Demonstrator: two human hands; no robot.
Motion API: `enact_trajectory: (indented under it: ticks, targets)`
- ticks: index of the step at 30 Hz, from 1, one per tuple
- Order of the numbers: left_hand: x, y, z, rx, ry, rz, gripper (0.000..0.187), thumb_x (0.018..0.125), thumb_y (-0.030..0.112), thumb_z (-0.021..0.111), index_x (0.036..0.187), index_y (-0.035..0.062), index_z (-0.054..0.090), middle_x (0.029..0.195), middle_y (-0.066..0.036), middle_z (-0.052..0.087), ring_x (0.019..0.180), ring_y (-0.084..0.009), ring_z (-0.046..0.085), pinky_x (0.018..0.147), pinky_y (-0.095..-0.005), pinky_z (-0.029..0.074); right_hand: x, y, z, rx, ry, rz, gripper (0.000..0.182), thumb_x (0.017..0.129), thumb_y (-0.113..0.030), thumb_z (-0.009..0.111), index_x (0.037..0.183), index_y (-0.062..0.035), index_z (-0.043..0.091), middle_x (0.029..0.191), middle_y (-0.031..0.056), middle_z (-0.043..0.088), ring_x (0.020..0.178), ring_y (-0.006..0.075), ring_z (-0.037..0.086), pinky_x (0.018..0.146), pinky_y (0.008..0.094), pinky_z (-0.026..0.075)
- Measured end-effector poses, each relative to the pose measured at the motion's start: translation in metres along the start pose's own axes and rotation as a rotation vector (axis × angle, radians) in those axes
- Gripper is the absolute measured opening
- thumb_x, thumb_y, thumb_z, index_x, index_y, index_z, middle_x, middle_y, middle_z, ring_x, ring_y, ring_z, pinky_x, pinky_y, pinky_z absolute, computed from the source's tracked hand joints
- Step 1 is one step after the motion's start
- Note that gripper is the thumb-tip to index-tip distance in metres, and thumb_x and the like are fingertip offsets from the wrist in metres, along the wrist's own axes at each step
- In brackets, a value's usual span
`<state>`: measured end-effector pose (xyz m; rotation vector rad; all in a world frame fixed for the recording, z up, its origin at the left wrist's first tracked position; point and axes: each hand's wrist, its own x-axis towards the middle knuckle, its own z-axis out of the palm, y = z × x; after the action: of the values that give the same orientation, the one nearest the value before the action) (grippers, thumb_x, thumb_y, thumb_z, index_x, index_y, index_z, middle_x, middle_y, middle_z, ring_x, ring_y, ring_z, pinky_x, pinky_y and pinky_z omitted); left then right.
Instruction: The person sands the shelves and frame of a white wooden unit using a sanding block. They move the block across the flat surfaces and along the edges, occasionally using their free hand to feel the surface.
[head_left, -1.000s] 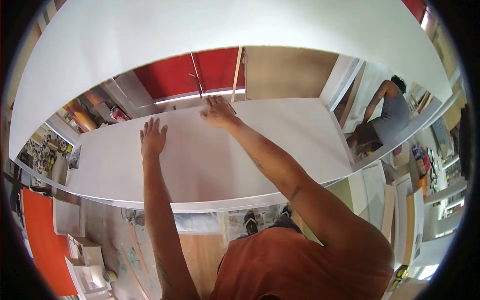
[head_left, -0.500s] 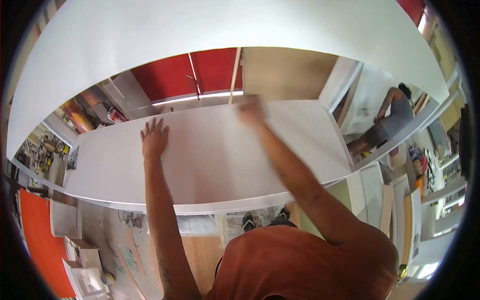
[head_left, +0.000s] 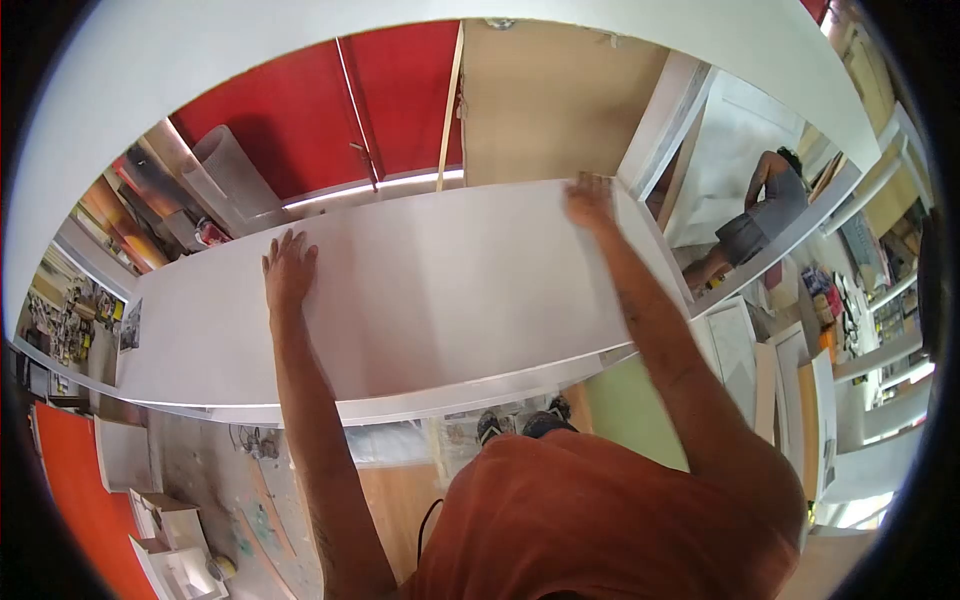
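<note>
White panel (head_left: 440, 290): lies below the upper white board (head_left: 240, 50). Left hand (head_left: 290, 272): flat on panel, fingers spread, nothing gripped. Right hand (head_left: 590, 203): at panel's far edge, fingers partly bent; grip cannot be confirmed. 2 red doors (head_left: 340, 110): beyond panel.

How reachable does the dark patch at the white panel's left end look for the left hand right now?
Probably yes, perhaps with a lean: the left hand lies on the white panel, and only bare surface shows between it and the dark patch.
</note>
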<state>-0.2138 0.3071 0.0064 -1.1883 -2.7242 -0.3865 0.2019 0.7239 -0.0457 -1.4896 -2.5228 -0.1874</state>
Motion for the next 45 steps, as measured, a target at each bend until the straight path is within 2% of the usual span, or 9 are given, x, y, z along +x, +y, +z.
enact_trajectory:
  ticks: [6, 14, 18, 24, 27, 31, 35, 41, 45]
  targets:
    - [0.002, -0.011, 0.000, -0.024, -0.025, 0.028, 0.053, 0.101, 0.043, 0.056, 0.148, 0.0198, 0.055, 0.161, -0.008, 0.043, 0.151, -0.0340, 0.034, 0.124, -0.0546, 0.024, -0.113, -0.259, -0.049, 0.447, -0.113, -0.689, 0.071, 0.103, -0.045, 0.052, 0.153, 0.0035, 0.038, 0.162, 0.0237, 0.034, 0.155, 0.0342, 0.025, 0.128, 0.0458, 0.018]
    - [0.003, -0.018, 0.008, -0.092, 0.014, 0.053, 0.050, 0.101, 0.039, 0.056, 0.147, 0.0192, 0.057, 0.162, -0.007, 0.043, 0.152, -0.0322, 0.034, 0.125, -0.0521, 0.023, -0.023, 0.057, -0.048, 0.220, -0.050, -0.332, 0.071, 0.107, -0.048, 0.044, 0.158, -0.0001, 0.033, 0.165, 0.0231, 0.030, 0.155, 0.0404, 0.021, 0.127, 0.0503, 0.018]
    - [0.003, -0.015, 0.000, -0.090, 0.002, 0.047, 0.050, 0.100, 0.039, 0.057, 0.146, 0.0193, 0.057, 0.161, -0.007, 0.044, 0.151, -0.0326, 0.035, 0.125, -0.0526, 0.024, 0.003, 0.019, -0.007, 0.033, -0.092, -0.128, 0.069, 0.108, -0.043, 0.035, 0.156, 0.0069, 0.031, 0.164, 0.0280, 0.028, 0.154, 0.0460, 0.022, 0.126, 0.0578, 0.011]
    - [0.010, -0.020, 0.008, -0.016, -0.003, 0.063, 0.048, 0.102, 0.038, 0.056, 0.146, 0.0197, 0.056, 0.160, -0.007, 0.046, 0.150, -0.0324, 0.037, 0.124, -0.0521, 0.026, -0.132, -0.233, -0.084, 0.555, -0.174, -0.738, 0.071, 0.103, -0.046, 0.050, 0.156, -0.0010, 0.036, 0.165, 0.0259, 0.028, 0.155, 0.0385, 0.021, 0.128, 0.0465, 0.016]
    - [0.005, -0.023, 0.009, -0.087, 0.020, 0.062, 0.048, 0.102, 0.038, 0.055, 0.147, 0.0200, 0.056, 0.160, -0.007, 0.045, 0.150, -0.0320, 0.037, 0.124, -0.0519, 0.026, -0.120, -0.164, -0.098, 0.560, -0.307, -0.935, 0.069, 0.104, -0.050, 0.050, 0.157, -0.0084, 0.038, 0.167, 0.0201, 0.026, 0.157, 0.0363, 0.017, 0.129, 0.0452, 0.014]
    - [0.009, -0.024, 0.015, -0.074, -0.002, 0.051, 0.050, 0.102, 0.038, 0.055, 0.148, 0.0198, 0.055, 0.162, -0.007, 0.042, 0.152, -0.0318, 0.034, 0.125, -0.0522, 0.024, -0.026, 0.050, -0.041, 0.412, -0.072, -0.433, 0.071, 0.105, -0.045, 0.048, 0.154, 0.0037, 0.036, 0.165, 0.0259, 0.029, 0.156, 0.0376, 0.021, 0.128, 0.0483, 0.016]
    - [0.005, -0.003, 0.003, -0.004, -0.021, -0.007, 0.050, 0.102, 0.038, 0.055, 0.147, 0.0190, 0.055, 0.163, -0.007, 0.042, 0.152, -0.0330, 0.033, 0.125, -0.0536, 0.023, -0.024, 0.004, -0.056, 0.084, -0.143, 0.100, 0.073, 0.109, -0.049, 0.031, 0.157, 0.0054, 0.028, 0.167, 0.0262, 0.021, 0.157, 0.0378, 0.018, 0.127, 0.0511, 0.014]
    - [0.013, -0.020, 0.015, -0.057, -0.001, 0.053, 0.050, 0.101, 0.038, 0.057, 0.146, 0.0181, 0.056, 0.161, -0.008, 0.044, 0.151, -0.0347, 0.035, 0.124, -0.0552, 0.024, -0.177, -0.184, -0.116, 0.494, -0.222, -0.887, 0.072, 0.103, -0.043, 0.054, 0.153, 0.0050, 0.038, 0.164, 0.0258, 0.029, 0.156, 0.0369, 0.023, 0.128, 0.0458, 0.015]
    - [0.009, -0.030, 0.018, -0.130, 0.049, 0.086, 0.049, 0.100, 0.038, 0.060, 0.145, 0.0176, 0.057, 0.159, -0.009, 0.046, 0.150, -0.0350, 0.037, 0.123, -0.0550, 0.026, -0.115, -0.064, -0.073, 0.486, -0.206, -0.644, 0.065, 0.104, -0.044, 0.053, 0.154, -0.0037, 0.041, 0.165, 0.0210, 0.030, 0.156, 0.0367, 0.022, 0.128, 0.0474, 0.014]
